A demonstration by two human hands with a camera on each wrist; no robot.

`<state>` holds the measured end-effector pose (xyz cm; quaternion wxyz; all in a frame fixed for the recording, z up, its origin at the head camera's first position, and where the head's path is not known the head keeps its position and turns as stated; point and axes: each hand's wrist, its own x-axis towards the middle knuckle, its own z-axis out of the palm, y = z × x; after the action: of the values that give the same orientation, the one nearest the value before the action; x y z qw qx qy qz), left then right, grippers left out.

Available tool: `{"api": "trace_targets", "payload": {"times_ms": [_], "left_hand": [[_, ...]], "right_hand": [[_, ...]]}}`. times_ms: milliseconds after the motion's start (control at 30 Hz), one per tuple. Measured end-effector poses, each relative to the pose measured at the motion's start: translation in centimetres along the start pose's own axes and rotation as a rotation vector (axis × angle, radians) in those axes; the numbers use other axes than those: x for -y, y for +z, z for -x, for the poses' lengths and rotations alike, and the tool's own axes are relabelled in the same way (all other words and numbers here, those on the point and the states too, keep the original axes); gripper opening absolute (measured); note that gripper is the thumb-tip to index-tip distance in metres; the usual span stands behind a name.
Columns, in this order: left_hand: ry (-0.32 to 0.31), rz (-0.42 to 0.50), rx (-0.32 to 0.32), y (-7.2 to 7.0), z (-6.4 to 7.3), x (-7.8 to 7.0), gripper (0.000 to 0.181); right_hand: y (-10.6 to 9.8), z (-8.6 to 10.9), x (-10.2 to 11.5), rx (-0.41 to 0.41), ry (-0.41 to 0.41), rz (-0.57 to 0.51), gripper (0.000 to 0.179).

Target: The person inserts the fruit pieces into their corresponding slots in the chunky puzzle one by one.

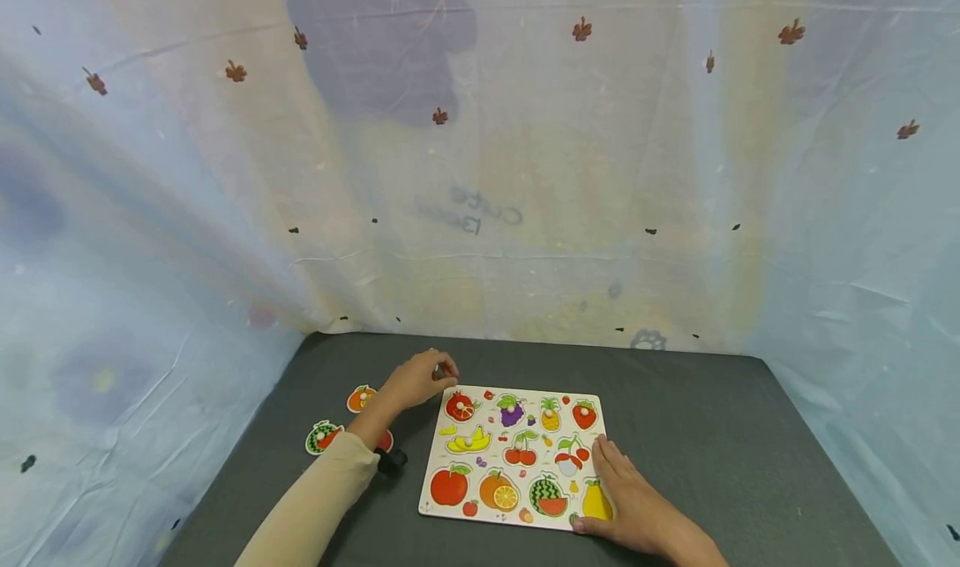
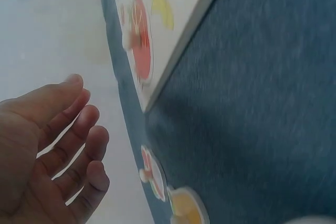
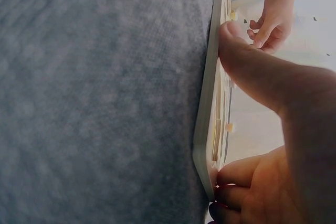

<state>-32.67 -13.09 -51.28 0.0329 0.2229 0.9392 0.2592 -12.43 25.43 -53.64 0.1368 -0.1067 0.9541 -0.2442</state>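
Observation:
A white fruit puzzle board (image 1: 487,463) lies flat on the dark tabletop, with pictures of fruit across it. Just off its far left corner hovers my left hand (image 1: 422,378); in the left wrist view its fingers (image 2: 86,140) are loosely bent and hold nothing. At the near right corner my right hand (image 1: 637,500) rests against the board, thumb at the near edge and fairly straight fingers along the right edge. The pomegranate piece (image 1: 461,406), with a small knob, sits in the corner closest to the left hand.
Left of the board lie a loose orange piece (image 1: 361,398), a watermelon piece (image 1: 323,437) and a red piece (image 1: 386,440) partly hidden by the left wrist. A black wrist strap (image 1: 391,462) is on that wrist. Printed curtains (image 1: 525,175) enclose the dark table (image 1: 697,434).

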Motion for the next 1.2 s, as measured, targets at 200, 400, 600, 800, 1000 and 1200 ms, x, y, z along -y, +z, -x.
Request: {"api": "trace_targets", "payload": {"times_ms": [200,400,600,800,1000,1200], "left_hand": [[-0.046,0.004,-0.008,-0.8,-0.5,0.7,0.008],[-0.072,-0.009,-0.029,-1.3,-1.1,1.8,0.009],[-0.096,-0.028,-0.062,-1.7,-1.7,2.5,0.01],[-0.104,-0.013,-0.067,-1.7,-2.3,3.5,0.016],[-0.121,-0.026,-0.076,-1.5,-2.8,4.4,0.016],[-0.134,-0.034,-0.078,-1.4,-2.8,4.8,0.019]], "right_hand": [[0.1,-0.1,-0.1,-0.002,0.004,0.004,0.129],[0.1,0.0,0.0,0.003,0.012,0.002,0.129],[0.0,0.0,0.0,0.007,0.004,-0.001,0.129],[-0.1,-0.1,0.0,0.01,0.013,-0.005,0.129],[0.0,0.1,-0.1,0.006,-0.018,0.007,0.129],[0.0,0.1,-0.2,-0.002,-0.03,0.005,0.128]]}}
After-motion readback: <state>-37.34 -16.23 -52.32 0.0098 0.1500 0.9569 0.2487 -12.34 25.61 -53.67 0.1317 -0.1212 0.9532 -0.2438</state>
